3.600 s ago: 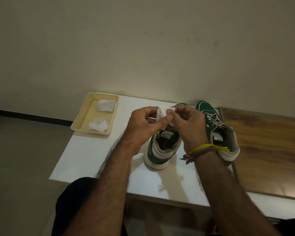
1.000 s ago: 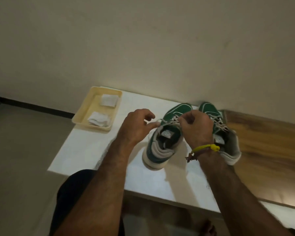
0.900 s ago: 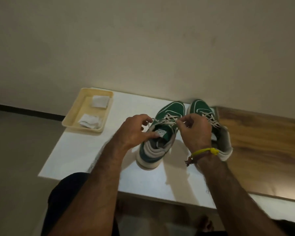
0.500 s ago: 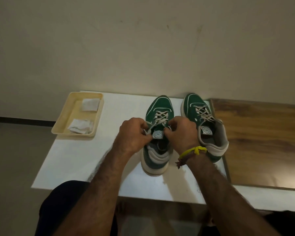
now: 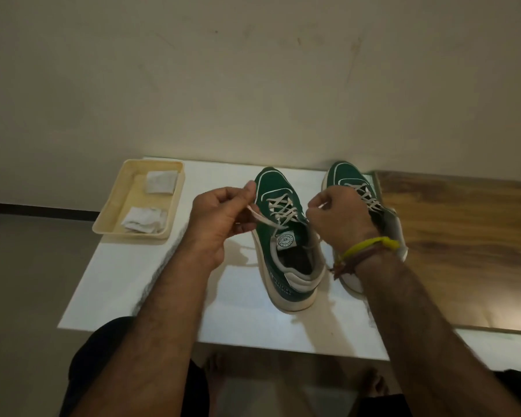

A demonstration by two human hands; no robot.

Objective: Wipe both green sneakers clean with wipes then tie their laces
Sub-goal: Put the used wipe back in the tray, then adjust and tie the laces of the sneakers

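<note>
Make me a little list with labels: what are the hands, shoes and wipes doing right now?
left hand: pinches one end of the cream shoelace
right hand: grips the other lace end
left green suede sneaker: upright on white table, lace pulled out sideways, no bow visible
right green suede sneaker: beside it, partly hidden by the right hand
crumpled white wipes: two, inside cream plastic tray

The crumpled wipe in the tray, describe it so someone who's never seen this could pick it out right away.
On the white table, a cream tray sits at the far left corner. Two white wipes lie in it; the crumpled wipe is the nearer one, rumpled and uneven, while the folded wipe behind it is a neat square.
</note>
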